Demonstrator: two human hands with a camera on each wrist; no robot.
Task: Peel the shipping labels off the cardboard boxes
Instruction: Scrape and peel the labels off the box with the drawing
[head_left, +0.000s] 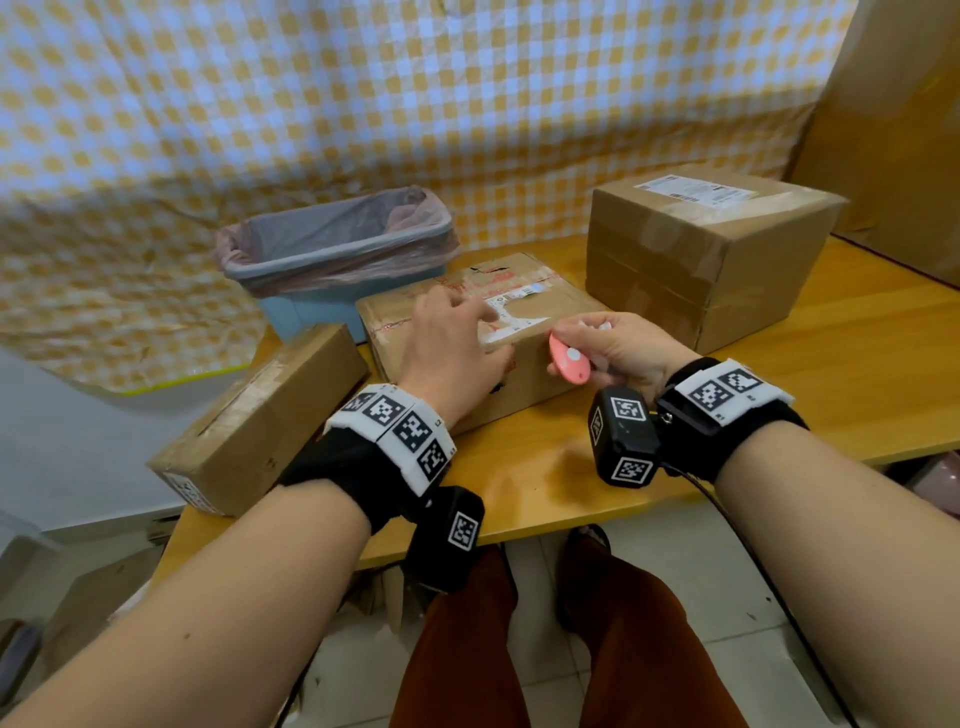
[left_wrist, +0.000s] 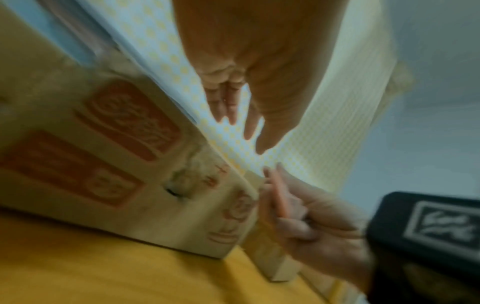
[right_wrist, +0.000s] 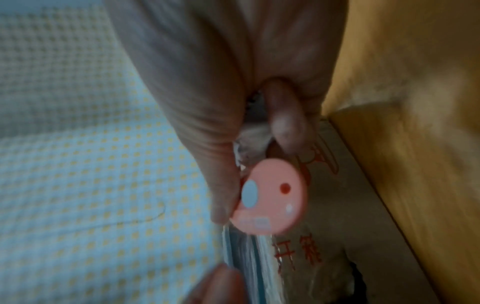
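Observation:
A flat cardboard box (head_left: 524, 364) lies in the middle of the table, its white shipping label (head_left: 511, 304) partly torn away. My left hand (head_left: 480, 325) lies over the box top with straight fingers (left_wrist: 231, 111) reaching toward the label and holding nothing. My right hand (head_left: 587, 345) is at the box's front right corner. It grips a pink oval scraper (head_left: 569, 359) (right_wrist: 270, 197) (left_wrist: 279, 197) between thumb and fingers, with crumpled white label scraps (head_left: 598, 326) (right_wrist: 250, 134) tucked in the palm. A large box (head_left: 711, 260) at the right carries a whole label (head_left: 693, 189). A long box (head_left: 260, 415) at the left has a label (head_left: 187, 491) on its near end.
A blue bin (head_left: 337, 249) lined with a pink bag stands behind the middle box. Yellow checked cloth (head_left: 415, 104) hangs behind the wooden table (head_left: 571, 478). The table's front edge runs just below my wrists, with my legs beneath it.

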